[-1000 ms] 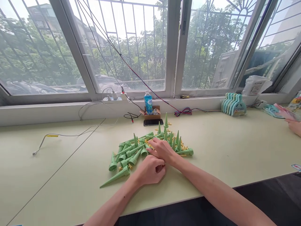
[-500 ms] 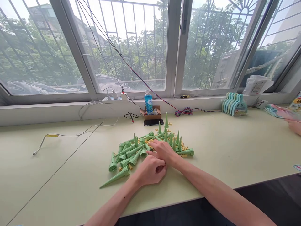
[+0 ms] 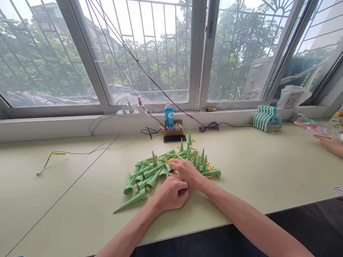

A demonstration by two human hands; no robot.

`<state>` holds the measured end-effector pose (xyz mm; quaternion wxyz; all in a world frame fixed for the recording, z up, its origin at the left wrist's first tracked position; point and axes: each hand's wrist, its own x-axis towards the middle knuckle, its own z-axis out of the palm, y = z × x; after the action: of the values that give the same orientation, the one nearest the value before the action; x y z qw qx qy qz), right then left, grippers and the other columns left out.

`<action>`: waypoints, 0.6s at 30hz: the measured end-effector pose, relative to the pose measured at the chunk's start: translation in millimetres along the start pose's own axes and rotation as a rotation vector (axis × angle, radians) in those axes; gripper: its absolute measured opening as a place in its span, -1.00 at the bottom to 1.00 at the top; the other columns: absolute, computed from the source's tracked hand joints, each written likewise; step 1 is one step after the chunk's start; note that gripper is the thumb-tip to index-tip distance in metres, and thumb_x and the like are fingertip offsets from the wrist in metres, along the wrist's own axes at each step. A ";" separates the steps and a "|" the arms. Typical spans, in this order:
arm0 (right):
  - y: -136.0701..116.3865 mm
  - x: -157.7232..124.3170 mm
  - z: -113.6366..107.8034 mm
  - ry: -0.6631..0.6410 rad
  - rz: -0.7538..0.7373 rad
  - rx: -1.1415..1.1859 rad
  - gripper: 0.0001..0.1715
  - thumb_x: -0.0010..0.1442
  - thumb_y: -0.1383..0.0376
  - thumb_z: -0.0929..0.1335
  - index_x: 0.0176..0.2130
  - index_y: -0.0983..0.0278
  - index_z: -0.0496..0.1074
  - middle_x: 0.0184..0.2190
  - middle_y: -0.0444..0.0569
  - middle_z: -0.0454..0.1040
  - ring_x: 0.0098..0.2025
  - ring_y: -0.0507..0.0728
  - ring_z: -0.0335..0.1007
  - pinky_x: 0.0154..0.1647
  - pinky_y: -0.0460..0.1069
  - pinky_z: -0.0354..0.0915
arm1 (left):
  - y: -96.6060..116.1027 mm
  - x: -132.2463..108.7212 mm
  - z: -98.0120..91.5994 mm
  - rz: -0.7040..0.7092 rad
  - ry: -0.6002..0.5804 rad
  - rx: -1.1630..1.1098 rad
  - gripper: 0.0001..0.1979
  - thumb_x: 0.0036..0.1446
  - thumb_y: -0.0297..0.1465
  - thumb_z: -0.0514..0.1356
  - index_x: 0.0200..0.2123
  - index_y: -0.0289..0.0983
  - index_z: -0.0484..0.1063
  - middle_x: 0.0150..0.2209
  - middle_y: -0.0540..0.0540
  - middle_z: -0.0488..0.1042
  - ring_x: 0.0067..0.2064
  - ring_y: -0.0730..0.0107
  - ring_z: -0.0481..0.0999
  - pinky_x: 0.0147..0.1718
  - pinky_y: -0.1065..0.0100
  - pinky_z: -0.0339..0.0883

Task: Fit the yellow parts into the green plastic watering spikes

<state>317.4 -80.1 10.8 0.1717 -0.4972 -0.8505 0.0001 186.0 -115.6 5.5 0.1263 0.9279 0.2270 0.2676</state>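
Note:
In the head view, a pile of green plastic plant-watering spikes [image 3: 152,180] lies on the table, some on their sides and some standing point up. Small yellow valve pieces [image 3: 211,167] are scattered among them. My left hand [image 3: 173,192] rests on the table at the near side of the pile, curled into a loose fist with nothing showing in it. Just beyond it, my right hand [image 3: 186,172] lies against the pile, its fingers stretched over the yellow pieces and spikes. The two hands meet near the left thumb. One spike [image 3: 131,201] lies apart at the near left.
Behind the pile are a black phone [image 3: 174,139], a small cardboard box [image 3: 173,132] and a blue bottle [image 3: 169,117]. Cables [image 3: 210,126] run along the window side. Blue hangers [image 3: 266,119] stand at right, near another person's hand [image 3: 329,142] holding pink packaging.
My hands and the pile stay practically still. At the far right, the other person's hand has moved left with the pink item.

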 end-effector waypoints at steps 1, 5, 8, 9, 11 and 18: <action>0.1 -0.1 0.6 0.003 -0.001 0.003 -0.64 0.27 0.12 0.37 0.00 0.23 0.44 -0.20 0.02 0.48 -0.33 0.09 0.41 -0.37 -0.07 0.18 | -0.1 -0.1 0.1 -0.004 -0.004 0.003 -0.70 0.00 -0.57 0.06 -0.71 -0.24 0.13 -0.69 0.05 0.17 -0.59 0.49 -0.01 -0.56 0.36 -0.03; 0.6 -1.3 2.1 0.026 0.002 0.011 -0.63 0.25 0.13 0.39 0.00 0.23 0.44 -0.20 0.01 0.47 -0.34 0.08 0.40 -0.38 -0.07 0.17 | 0.1 -0.6 0.9 -0.007 -0.010 0.025 -0.70 0.01 -0.55 0.05 -0.71 -0.25 0.11 -0.70 0.04 0.19 -0.60 0.49 0.01 -0.55 0.37 -0.05; 0.5 -1.3 -0.8 0.070 -0.020 0.021 -0.64 0.26 0.10 0.38 -0.04 0.25 0.45 -0.17 0.01 0.45 -0.36 0.06 0.38 -0.40 -0.08 0.14 | 1.4 -1.4 1.8 -0.008 -0.005 0.026 -0.71 -0.01 -0.56 0.06 -0.70 -0.25 0.10 -0.70 0.04 0.20 -0.60 0.50 0.04 -0.56 0.38 -0.08; -0.1 -0.6 -3.2 0.093 -0.037 0.031 -0.66 0.28 0.10 0.36 -0.05 0.25 0.45 -0.16 0.01 0.44 -0.36 0.05 0.38 -0.40 -0.09 0.14 | 2.1 -1.8 2.0 -0.012 -0.008 0.023 -0.72 -0.02 -0.56 0.06 -0.70 -0.25 0.11 -0.70 0.04 0.21 -0.61 0.50 0.06 -0.56 0.38 -0.07; -3.2 2.6 -10.1 0.135 -0.080 0.066 -0.70 0.33 0.12 0.31 -0.09 0.26 0.47 -0.16 0.01 0.44 -0.34 0.04 0.37 -0.37 -0.09 0.14 | 3.4 -2.9 2.1 -0.020 -0.019 0.031 -0.74 -0.01 -0.55 0.07 -0.68 -0.26 0.15 -0.70 0.03 0.25 -0.62 0.50 0.10 -0.56 0.39 -0.05; -45.0 25.8 -39.7 -0.042 -0.396 0.195 -0.80 0.27 0.16 0.39 -0.17 0.21 0.53 -0.28 -0.09 0.43 -0.35 0.03 0.33 -0.43 -0.09 0.11 | 2.6 -11.8 8.0 -0.069 0.019 0.117 -0.82 0.05 -0.47 0.07 -0.55 -0.24 0.39 -0.64 -0.01 0.41 -0.60 0.40 0.26 -0.55 0.34 0.04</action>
<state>279.3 -87.7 63.4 0.1977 -0.3013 -0.9309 0.0589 182.4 -124.5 -5.4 0.0786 0.9228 0.2753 0.2580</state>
